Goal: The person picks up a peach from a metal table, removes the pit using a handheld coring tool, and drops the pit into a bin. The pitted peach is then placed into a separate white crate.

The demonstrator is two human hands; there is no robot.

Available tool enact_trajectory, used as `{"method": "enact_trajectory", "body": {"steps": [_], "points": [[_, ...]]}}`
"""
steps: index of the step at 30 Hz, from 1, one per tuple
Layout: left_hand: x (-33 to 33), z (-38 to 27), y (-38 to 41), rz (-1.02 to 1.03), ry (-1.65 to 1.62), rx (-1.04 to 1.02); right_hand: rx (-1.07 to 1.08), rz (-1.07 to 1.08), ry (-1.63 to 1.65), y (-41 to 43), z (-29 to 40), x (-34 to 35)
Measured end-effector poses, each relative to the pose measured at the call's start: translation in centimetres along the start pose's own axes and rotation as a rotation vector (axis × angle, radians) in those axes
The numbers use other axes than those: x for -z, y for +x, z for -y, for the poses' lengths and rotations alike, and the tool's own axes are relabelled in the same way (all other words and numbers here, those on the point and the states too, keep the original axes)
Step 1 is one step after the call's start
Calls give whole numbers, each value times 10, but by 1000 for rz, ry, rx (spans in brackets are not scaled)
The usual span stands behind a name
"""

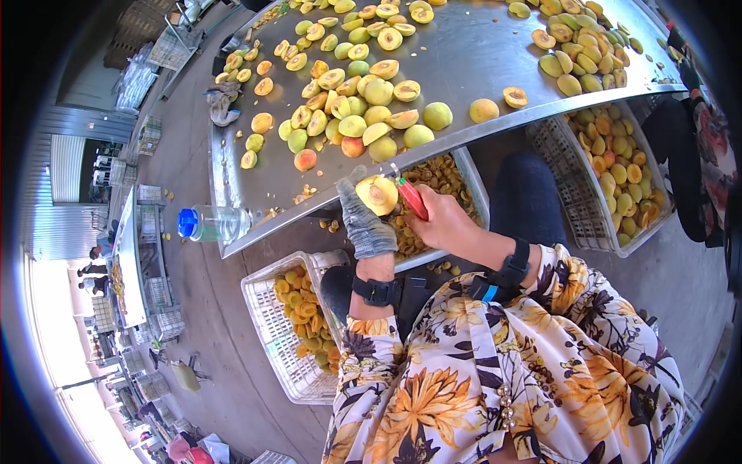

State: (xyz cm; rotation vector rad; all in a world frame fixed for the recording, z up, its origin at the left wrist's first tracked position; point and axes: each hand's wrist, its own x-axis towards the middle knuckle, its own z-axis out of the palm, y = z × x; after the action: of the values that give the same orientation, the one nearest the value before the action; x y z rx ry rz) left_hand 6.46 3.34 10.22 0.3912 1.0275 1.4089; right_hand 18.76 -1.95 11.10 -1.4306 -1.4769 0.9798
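Observation:
My left hand (365,223), in a grey knit glove, holds a halved stone fruit (377,195) with its cut face and pit towards me. My bare right hand (443,223) grips the red handle of a pitting tool (412,199). A curved metal end of the tool (391,169) lies at the upper right edge of the fruit half. Both hands are just off the near edge of a metal table (464,69). On it lies a heap of halved and whole fruit (353,116). Below my hands a tray of pits and scraps (464,180) is partly hidden.
A white plastic crate (261,296) with fruit halves stands on the floor at left, another fruit crate (556,156) at right beneath the table. A clear bottle with a blue cap (217,223) sits by the table's corner. A person (690,156) is at the far right.

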Motion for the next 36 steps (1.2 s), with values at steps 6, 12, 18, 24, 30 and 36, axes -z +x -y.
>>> {"method": "enact_trajectory", "body": {"steps": [6, 12, 18, 24, 30, 36], "points": [[4, 9, -3, 65, 213, -163, 103, 139, -123, -7, -11, 3], [-24, 23, -18, 140, 419, -387, 64, 91, -148, -13, -16, 8], [-33, 23, -21, 176, 478, -420, 14, 39, -131, -17, -18, 6], [-13, -12, 20, 336, 267, 36, 35, 212, -215, -14, -10, 13], [4, -21, 39, 518, 454, 215, 51, 265, -224, -6, -8, 7], [-12, 18, 25, 135, 23, 53, 57, 89, -106, -4, -9, 6]]}}
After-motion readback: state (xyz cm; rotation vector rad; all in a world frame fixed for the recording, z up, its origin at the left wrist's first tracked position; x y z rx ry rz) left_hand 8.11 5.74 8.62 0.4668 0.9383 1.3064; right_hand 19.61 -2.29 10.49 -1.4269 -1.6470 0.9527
